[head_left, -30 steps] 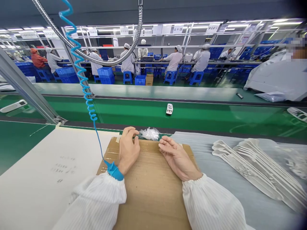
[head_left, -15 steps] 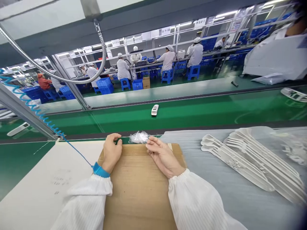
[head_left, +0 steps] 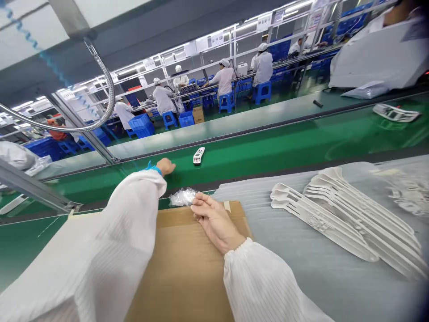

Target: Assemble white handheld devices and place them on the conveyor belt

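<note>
My left hand (head_left: 166,166) reaches out over the green conveyor belt, a blue wrist strap (head_left: 152,167) at its cuff. Its fingers are partly curled and hold nothing that I can see. A short gap to its right lies a white handheld device housing (head_left: 199,155) on the belt. My right hand (head_left: 214,221) is above the far end of a cardboard box (head_left: 187,259), thumb and fingertips pinched together. The fingertips are at the edge of a clump of clear plastic film (head_left: 182,197); what is between them I cannot make out.
Stacked long white plastic housings (head_left: 325,219) lie on grey foam sheeting (head_left: 234,192) at right, near a bag of small white parts (head_left: 410,188). Another housing (head_left: 395,113) rests on the belt (head_left: 268,143). A metal hose (head_left: 109,89) hangs at upper left. Co-workers sit beyond.
My left hand has moved forward from the box's far edge to above the belt. My right hand stays pinched beside the film. The camera view has tilted and shifted.
</note>
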Available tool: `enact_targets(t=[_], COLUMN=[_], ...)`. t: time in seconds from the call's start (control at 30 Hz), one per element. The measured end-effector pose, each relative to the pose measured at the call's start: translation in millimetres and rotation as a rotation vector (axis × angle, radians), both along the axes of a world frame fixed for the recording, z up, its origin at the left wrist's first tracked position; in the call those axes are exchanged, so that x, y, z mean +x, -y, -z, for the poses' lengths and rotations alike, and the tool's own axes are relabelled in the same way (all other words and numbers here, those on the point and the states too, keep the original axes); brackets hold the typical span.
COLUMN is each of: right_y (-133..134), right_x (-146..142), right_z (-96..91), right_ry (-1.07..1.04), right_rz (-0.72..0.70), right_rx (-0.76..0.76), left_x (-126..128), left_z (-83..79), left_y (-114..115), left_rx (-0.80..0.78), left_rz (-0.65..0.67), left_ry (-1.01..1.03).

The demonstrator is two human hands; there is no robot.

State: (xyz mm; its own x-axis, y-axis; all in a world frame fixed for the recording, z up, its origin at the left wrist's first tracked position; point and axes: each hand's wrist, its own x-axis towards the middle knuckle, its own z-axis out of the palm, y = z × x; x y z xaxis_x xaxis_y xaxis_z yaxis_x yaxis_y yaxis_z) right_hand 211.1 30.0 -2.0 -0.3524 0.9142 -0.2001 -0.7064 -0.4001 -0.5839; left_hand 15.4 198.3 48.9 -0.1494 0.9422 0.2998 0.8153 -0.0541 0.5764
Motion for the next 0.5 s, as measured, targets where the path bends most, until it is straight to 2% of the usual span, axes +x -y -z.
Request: enact_targets(t=[0.13, 0.23, 0.33, 0.43, 0.5], right_y=[0, 1, 1, 1, 0], right_x=[1, 1, 1, 0, 0], right_z=[-2.1, -3.5, -3.4, -1.2, 0.4], right_ry=[0.001, -0.003, 0.0, -0.002, 0.003], right_rz=[-0.002, -0.003, -0.005, 0.001, 0.01], right_rx=[-0.02, -0.03, -0.023, 0.002, 0.019], left_x=[60, 87, 84, 58, 37], left_z=[17.1, 30.6, 29.1, 10.2, -6.9], left_y=[-35, -36, -21, 5, 30], left_rx=[-0.193, -0.237, -0.249, -0.253, -0.201], left_rz=[-0.042, -0.077, -0.101, -0.066, -0.043], left_ry=[-0.026, -0.024, -0.013, 0.015, 0.053])
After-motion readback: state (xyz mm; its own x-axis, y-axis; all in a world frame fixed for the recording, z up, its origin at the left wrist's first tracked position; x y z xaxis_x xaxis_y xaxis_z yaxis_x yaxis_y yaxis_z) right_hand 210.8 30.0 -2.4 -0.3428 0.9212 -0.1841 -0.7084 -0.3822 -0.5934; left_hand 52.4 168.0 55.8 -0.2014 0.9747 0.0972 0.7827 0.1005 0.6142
